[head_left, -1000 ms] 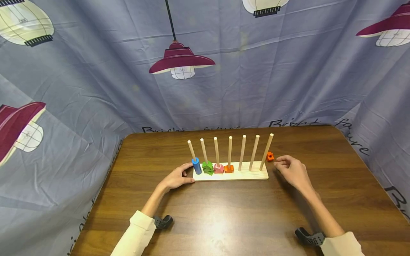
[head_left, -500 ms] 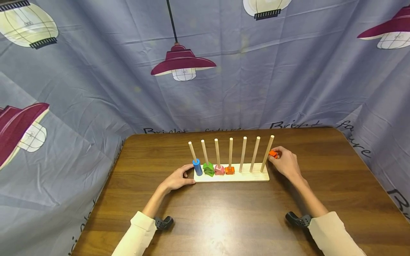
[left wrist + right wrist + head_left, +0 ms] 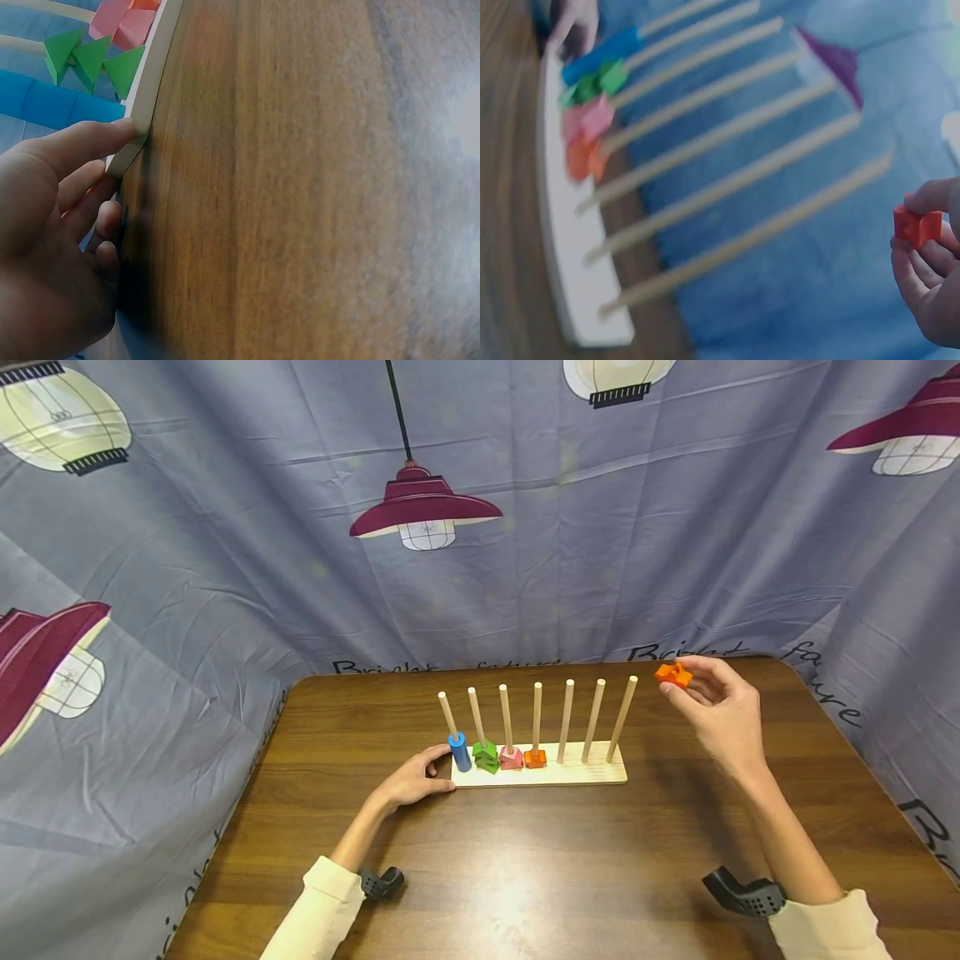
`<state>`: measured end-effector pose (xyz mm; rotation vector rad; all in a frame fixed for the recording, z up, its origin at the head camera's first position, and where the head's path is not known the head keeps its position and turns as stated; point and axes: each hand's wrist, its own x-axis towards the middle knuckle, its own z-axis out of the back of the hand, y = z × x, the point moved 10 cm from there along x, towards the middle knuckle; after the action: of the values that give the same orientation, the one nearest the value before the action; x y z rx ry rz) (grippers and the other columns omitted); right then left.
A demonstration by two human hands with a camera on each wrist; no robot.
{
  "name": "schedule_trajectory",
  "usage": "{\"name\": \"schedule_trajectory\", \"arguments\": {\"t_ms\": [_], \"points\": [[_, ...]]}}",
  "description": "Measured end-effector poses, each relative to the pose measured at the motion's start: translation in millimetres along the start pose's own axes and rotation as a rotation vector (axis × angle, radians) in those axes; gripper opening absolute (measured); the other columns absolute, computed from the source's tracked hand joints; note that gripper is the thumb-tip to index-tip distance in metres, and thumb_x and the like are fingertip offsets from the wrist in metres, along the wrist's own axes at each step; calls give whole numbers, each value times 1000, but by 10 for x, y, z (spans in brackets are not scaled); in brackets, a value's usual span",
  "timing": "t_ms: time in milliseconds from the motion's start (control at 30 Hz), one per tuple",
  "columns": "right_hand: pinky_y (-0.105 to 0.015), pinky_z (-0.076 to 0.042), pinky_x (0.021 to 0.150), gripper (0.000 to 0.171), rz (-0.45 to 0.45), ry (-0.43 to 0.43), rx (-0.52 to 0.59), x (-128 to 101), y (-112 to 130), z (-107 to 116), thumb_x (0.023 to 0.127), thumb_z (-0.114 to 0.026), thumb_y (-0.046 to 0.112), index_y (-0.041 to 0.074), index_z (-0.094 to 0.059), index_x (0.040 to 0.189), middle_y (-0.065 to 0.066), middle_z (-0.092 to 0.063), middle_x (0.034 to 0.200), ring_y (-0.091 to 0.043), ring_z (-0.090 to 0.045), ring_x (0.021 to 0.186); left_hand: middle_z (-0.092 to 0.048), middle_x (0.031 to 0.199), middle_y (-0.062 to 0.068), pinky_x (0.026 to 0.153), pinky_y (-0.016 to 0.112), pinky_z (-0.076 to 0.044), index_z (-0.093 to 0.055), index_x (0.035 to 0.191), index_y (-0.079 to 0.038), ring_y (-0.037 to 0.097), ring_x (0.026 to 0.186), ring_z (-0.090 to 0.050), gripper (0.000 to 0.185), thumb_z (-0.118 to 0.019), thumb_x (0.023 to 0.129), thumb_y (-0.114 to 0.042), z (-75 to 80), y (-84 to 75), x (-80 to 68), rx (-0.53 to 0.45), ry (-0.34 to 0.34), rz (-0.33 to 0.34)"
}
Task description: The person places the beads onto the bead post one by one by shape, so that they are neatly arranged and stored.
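Note:
A pale wooden board with upright pegs (image 3: 577, 774) lies on the table. My left hand (image 3: 408, 780) grips its left end, thumb on the front edge. Up in the air at the right, my right hand (image 3: 723, 718) pinches an orange star-like block with a hole (image 3: 673, 676) between thumb and fingers, above and beyond the last peg. On the leftmost peg sits a stack of blue round blocks (image 3: 460, 753). Then come green triangular blocks (image 3: 486, 757), pink blocks (image 3: 512, 760) and an orange block (image 3: 536, 759), each on its own peg. The three rightmost pegs (image 3: 621, 718) are bare.
The brown wood table (image 3: 495, 860) extends around the board. Behind and at the sides hangs a grey-blue curtain (image 3: 300, 568) printed with lamps. A black wrist strap device (image 3: 742, 893) sits on the right wrist, another (image 3: 382, 883) on the left.
My right hand reached the orange block lying behind the board's right end, took hold of it, and lifted it up and to the right. The left hand stays on the board.

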<state>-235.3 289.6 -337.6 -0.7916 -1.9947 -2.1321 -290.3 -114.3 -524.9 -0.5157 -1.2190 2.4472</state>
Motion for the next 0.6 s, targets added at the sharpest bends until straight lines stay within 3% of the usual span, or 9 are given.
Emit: {"name": "schedule_trajectory", "arguments": {"t_ms": [133, 300, 467, 600], "points": [[-20, -51, 83, 33, 45, 34, 91, -38, 296, -248, 80, -68, -23, -17, -62, 111, -3, -72, 100, -10, -69, 91, -48, 137, 16, 80, 35, -37, -46, 147, -1, 20, 90, -44, 69, -77, 87, -16, 7, 0, -3, -4, -4, -1], [-23, -51, 85, 31, 93, 137, 97, -90, 551, -703, 80, -69, -21, -16, -62, 110, -6, -71, 103, -15, -68, 95, -48, 137, 14, 80, 34, -37, -47, 148, -2, 20, 91, -44, 69, -77, 87, -15, 16, 4, -11, -5, -6, 5], [-25, -51, 85, 31, 102, 238, 53, -116, 573, -1148, 83, -73, -14, -10, -65, 112, -8, -70, 104, -14, -67, 96, -48, 138, 15, 79, 34, -37, -47, 147, -3, 20, 90, -44, 69, -77, 86, -14, 14, 6, -17, -2, -5, 9], [-24, -49, 84, 31, 81, 263, 11, -101, 454, -1356, 84, -76, -6, -4, -68, 113, -13, -70, 103, -13, -66, 94, -48, 137, 15, 78, 35, -37, -47, 147, -3, 20, 90, -44, 68, -77, 87, -14, 10, -15, -18, -5, -1, 11]]}}
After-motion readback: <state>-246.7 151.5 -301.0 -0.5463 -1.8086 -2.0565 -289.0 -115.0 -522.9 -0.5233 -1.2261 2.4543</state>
